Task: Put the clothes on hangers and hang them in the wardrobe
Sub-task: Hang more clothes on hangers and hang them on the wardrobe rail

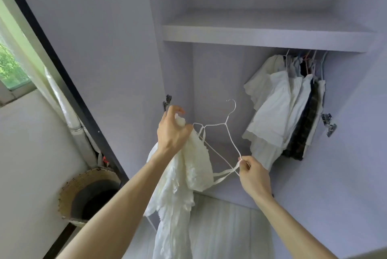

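Observation:
A white strappy garment [180, 185] hangs down in front of the open wardrobe [209, 82]. My left hand [172, 131] grips its bunched top, at the left shoulder of a thin white wire hanger [227, 126]. One strap is looped over that shoulder. My right hand [253, 172] pinches the other strap together with the hanger's right end. The hanger's hook points up, below the rail level.
Several garments on hangers [287, 107] crowd the right end under the shelf [261, 34]. Open wardrobe door [83, 49] on the left, hinges [167, 102] on both sides. A woven basket [88, 193] stands on the floor at lower left, beside a window.

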Demonstrator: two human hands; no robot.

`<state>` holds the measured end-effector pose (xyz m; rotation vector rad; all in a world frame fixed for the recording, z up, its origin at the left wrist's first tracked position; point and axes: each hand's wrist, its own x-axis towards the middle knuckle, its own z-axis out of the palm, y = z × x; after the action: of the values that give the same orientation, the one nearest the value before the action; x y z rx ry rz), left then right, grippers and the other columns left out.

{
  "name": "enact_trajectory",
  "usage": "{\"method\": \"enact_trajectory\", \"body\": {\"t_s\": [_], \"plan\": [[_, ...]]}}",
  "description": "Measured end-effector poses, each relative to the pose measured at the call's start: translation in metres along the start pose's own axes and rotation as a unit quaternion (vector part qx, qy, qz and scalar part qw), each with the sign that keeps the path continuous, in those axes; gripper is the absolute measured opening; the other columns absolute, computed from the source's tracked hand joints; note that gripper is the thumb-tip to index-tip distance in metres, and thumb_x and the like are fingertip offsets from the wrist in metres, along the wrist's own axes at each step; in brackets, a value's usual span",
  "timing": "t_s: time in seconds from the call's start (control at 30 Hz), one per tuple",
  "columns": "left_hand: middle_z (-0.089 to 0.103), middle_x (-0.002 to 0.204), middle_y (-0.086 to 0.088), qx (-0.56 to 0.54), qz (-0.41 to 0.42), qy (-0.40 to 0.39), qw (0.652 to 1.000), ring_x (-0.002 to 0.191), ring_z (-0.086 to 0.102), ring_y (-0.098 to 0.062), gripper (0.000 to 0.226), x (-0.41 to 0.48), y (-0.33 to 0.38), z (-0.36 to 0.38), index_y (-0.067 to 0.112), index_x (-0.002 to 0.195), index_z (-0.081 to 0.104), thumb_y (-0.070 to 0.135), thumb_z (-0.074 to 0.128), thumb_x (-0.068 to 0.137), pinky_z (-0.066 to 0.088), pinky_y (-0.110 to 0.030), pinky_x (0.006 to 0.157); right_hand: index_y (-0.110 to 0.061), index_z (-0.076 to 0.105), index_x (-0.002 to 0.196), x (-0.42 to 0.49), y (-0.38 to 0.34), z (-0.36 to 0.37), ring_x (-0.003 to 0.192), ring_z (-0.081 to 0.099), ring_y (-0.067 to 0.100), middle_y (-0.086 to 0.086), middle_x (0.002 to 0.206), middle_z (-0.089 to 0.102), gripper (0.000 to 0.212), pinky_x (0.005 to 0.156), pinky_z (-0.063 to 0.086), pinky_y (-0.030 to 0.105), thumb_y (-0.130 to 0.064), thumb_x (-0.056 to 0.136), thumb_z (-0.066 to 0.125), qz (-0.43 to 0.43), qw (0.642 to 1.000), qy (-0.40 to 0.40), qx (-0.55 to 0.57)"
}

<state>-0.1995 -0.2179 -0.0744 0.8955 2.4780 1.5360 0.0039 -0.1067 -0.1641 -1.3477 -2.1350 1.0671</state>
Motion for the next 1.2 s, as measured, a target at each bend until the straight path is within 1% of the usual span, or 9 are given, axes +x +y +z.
{"method": "enact_trajectory", "body": {"t_s": [0.1,0.23,0.37,0.47,0.67,0.77,0.9,1.07,1.2], "plan": [[0.042,0.124,0.01,0.007,0.017,-0.014,1.0,0.101,0.053,-0.012,0.049,0.02,0.012,0.018,0.033,0.12,0.051,0.01,0.064,0.079,0.043,-0.03,0.084,-0.031,0.058,0.105,0.018,-0.003,-0.001,0.077,0.059,0.008,-0.011,0.086,0.065,0.021,0.06,0.041,0.026,-0.021,0.102,0.041,0.028,0.998,0.01,0.052],[0.032,0.144,0.011,0.07,0.081,-0.031,0.994,0.09,0.058,-0.023,0.07,0.062,0.036,0.042,0.041,0.138,0.039,0.008,0.057,0.079,0.052,-0.038,0.076,-0.026,0.059,0.102,0.064,-0.003,-0.005,0.073,0.059,0.015,-0.004,0.086,0.064,0.016,0.06,0.043,0.029,-0.02,0.101,0.044,0.062,0.993,0.01,0.096],[0.022,0.154,0.017,0.125,0.141,-0.03,0.982,0.082,0.06,-0.021,0.074,0.112,0.066,0.076,0.039,0.146,0.031,0.009,0.056,0.083,0.051,-0.034,0.066,-0.016,0.059,0.098,0.134,-0.013,-0.019,0.086,0.057,0.022,-0.003,0.091,0.06,0.013,0.077,0.046,0.035,-0.019,0.101,0.047,0.072,0.989,0.014,0.127],[0.002,0.164,0.017,0.184,0.167,-0.055,0.967,0.072,0.061,-0.017,0.087,0.15,0.088,0.102,0.044,0.153,0.011,0.009,0.055,0.086,0.048,-0.031,0.056,-0.011,0.057,0.097,0.184,-0.026,-0.036,0.089,0.056,0.026,0.004,0.091,0.06,0.021,0.085,0.046,0.039,-0.02,0.103,0.039,0.082,0.987,0.028,0.137],[-0.026,0.162,0.011,0.294,0.229,-0.021,0.928,0.053,0.058,-0.021,0.101,0.216,0.132,0.151,0.037,0.156,-0.01,0.006,0.056,0.086,0.049,-0.032,0.043,-0.01,0.054,0.127,0.263,-0.045,-0.067,0.098,0.051,0.023,0.0,0.108,0.055,0.032,0.084,0.038,0.029,-0.013,0.104,0.032,0.037,0.988,0.08,0.127],[-0.029,0.162,0.008,0.309,0.239,-0.028,0.92,0.049,0.053,-0.02,0.105,0.232,0.144,0.176,0.033,0.156,-0.017,0.004,0.055,0.085,0.036,-0.026,0.037,-0.007,0.052,0.127,0.295,-0.048,-0.076,0.091,0.053,0.024,0.01,0.114,0.062,0.029,0.08,0.044,0.032,-0.01,0.103,0.035,0.019,0.992,0.093,0.087],[-0.035,0.159,0.01,0.306,0.241,-0.032,0.921,0.044,0.043,-0.017,0.106,0.244,0.145,0.204,0.028,0.155,-0.021,0.001,0.053,0.084,0.025,-0.023,0.038,-0.01,0.051,0.136,0.334,-0.052,-0.08,0.105,0.059,0.03,0.011,0.125,0.06,0.038,0.091,0.046,0.036,-0.007,0.1,0.039,0.001,0.989,0.135,0.064],[-0.036,0.159,0.009,0.319,0.247,0.0,0.915,0.038,0.036,-0.017,0.111,0.251,0.136,0.216,0.026,0.155,-0.022,-0.003,0.053,0.078,0.024,-0.023,0.036,-0.014,0.056,0.131,0.372,-0.061,-0.087,0.097,0.061,0.028,0.007,0.111,0.063,0.042,0.085,0.05,0.036,-0.003,0.093,0.04,0.001,0.983,0.162,0.088],[-0.033,0.16,0.009,0.315,0.254,0.01,0.914,0.038,0.035,-0.015,0.112,0.255,0.129,0.221,0.027,0.156,-0.02,-0.003,0.055,0.078,0.024,-0.021,0.035,-0.011,0.054,0.135,0.401,-0.068,-0.092,0.113,0.057,0.033,0.012,0.128,0.059,0.041,0.087,0.045,0.033,-0.007,0.098,0.036,0.007,0.983,0.164,0.077]]}}
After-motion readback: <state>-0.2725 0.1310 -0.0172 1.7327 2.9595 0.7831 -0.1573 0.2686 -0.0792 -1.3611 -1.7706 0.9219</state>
